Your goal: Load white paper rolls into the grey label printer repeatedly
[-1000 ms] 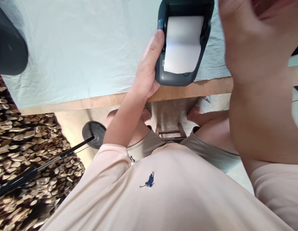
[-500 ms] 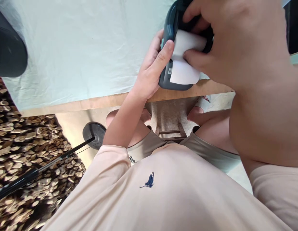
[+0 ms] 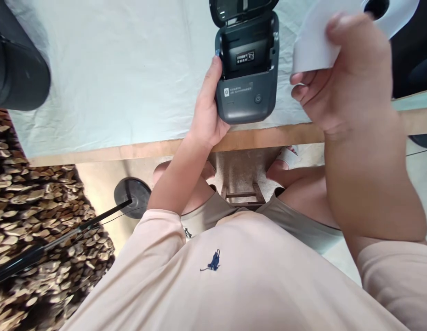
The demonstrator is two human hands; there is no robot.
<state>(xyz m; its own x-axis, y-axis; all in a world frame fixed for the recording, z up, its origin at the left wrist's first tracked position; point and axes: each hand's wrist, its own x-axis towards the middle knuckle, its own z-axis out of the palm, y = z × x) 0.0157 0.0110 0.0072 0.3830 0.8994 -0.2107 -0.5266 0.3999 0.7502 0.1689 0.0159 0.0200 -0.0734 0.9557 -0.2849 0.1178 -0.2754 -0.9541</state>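
Wide passage over cloth-covered surface (image 3: 113, 78), between dark cylindrical object (image 3: 23, 69) at left edge and left hand (image 3: 208, 105). Left hand, gripping label printer (image 3: 246, 103), bars printer's left side. Printer's compartment (image 3: 247, 41) reachable from above; raised lid (image 3: 242, 11) obstructs far side. Narrow gap right of printer, bounded by paper roll (image 3: 316, 41) in right hand (image 3: 358, 78). Black object (image 3: 415, 64) occupies surface toward right edge, beyond right hand.
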